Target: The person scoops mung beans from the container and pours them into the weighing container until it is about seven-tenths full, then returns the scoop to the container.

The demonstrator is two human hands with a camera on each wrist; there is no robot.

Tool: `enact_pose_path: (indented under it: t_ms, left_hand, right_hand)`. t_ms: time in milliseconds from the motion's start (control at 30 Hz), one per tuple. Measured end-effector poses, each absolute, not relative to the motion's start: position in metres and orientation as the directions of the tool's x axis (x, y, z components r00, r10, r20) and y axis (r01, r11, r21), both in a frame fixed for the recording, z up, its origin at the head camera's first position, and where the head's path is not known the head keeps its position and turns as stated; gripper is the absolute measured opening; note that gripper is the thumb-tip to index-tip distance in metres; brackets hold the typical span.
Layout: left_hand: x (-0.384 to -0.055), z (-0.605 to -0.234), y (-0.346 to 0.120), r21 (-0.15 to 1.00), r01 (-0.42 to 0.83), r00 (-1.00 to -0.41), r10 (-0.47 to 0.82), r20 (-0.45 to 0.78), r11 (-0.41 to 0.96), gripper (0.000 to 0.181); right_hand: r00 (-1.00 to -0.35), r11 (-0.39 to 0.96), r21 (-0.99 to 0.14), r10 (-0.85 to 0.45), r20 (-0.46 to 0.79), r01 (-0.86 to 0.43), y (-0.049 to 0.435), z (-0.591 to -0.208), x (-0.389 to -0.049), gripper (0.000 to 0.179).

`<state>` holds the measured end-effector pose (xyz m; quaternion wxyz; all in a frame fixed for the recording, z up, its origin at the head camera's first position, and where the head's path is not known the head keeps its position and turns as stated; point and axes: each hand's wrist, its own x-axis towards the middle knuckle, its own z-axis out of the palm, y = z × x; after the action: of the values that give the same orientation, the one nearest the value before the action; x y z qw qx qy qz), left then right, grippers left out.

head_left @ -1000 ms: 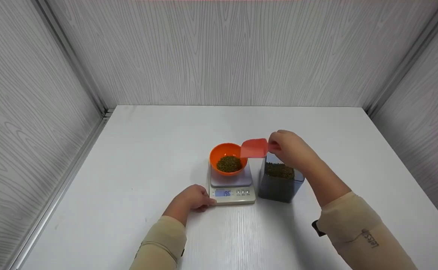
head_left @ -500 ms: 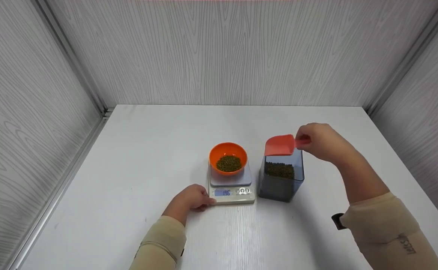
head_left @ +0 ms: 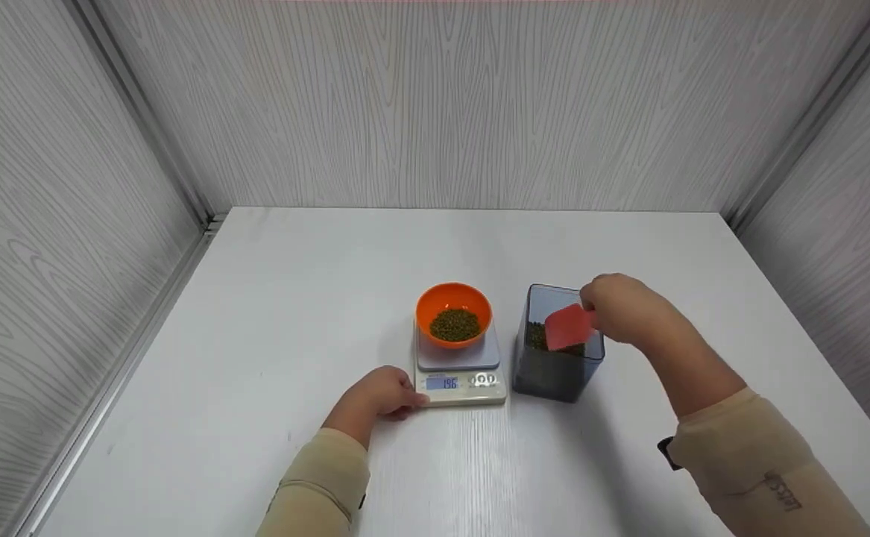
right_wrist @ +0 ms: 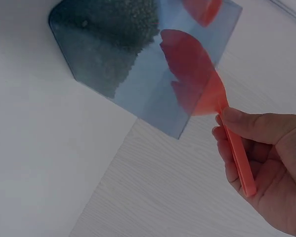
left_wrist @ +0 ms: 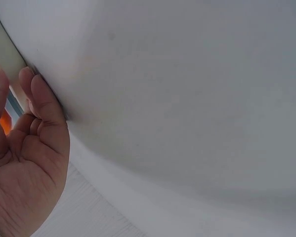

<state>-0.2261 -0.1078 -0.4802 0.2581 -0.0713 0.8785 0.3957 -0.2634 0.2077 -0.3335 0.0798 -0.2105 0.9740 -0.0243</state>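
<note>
My right hand (head_left: 625, 307) grips the handle of a red plastic scoop (head_left: 569, 327), also plain in the right wrist view, where the scoop (right_wrist: 192, 69) shows through the wall of a clear bluish container (right_wrist: 157, 94). In the head view the scoop's blade dips within the mouth of that container (head_left: 554, 377), over small greenish-brown pellets (head_left: 537, 335). My left hand (head_left: 379, 393) holds the front left corner of a digital kitchen scale (head_left: 468, 397), thumb on its edge. On the scale's platform an orange bowl (head_left: 435, 298) contains a heap of similar pellets (head_left: 455, 325).
The scale's display (head_left: 442, 383) appears to read 196. A white tabletop (head_left: 315, 283) spreads around these things, with grey wood-grain panels (head_left: 435, 104) rising behind and at both sides. The container stands just right of the scale.
My right hand has carried the scoop from beside the bowl's rim rightward over the container, then lowered it into the container's mouth. The left hand and the scale have stayed put.
</note>
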Motion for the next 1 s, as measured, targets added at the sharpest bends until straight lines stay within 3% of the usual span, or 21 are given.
enact_pose_path:
  t_ms: [167,500,1000]
  left_hand:
    - [-0.226,-0.481,-0.108,0.666,-0.342,-0.854,0.077,-0.515,0.663,0.023]
    - [-0.226,-0.482,-0.108,0.663,-0.327,-0.861,0.077,-0.503,0.673,0.023]
    - [-0.225,-0.481,-0.109,0.661,-0.314,-0.862,0.087,-0.499,0.682,0.024]
  right_hand:
    - [-0.871,0.879,0.041,-0.464,-0.163,-0.476,0.195,-0.346,-0.261,0.016]
    - [-0.842,0.812,0.229,-0.534,-0.078,-0.537,0.187,-0.350,-0.257,0.017]
    - [-0.789,0.732,0.353,-0.613,-0.030,-0.582,0.181,-0.372,-0.260,0.006]
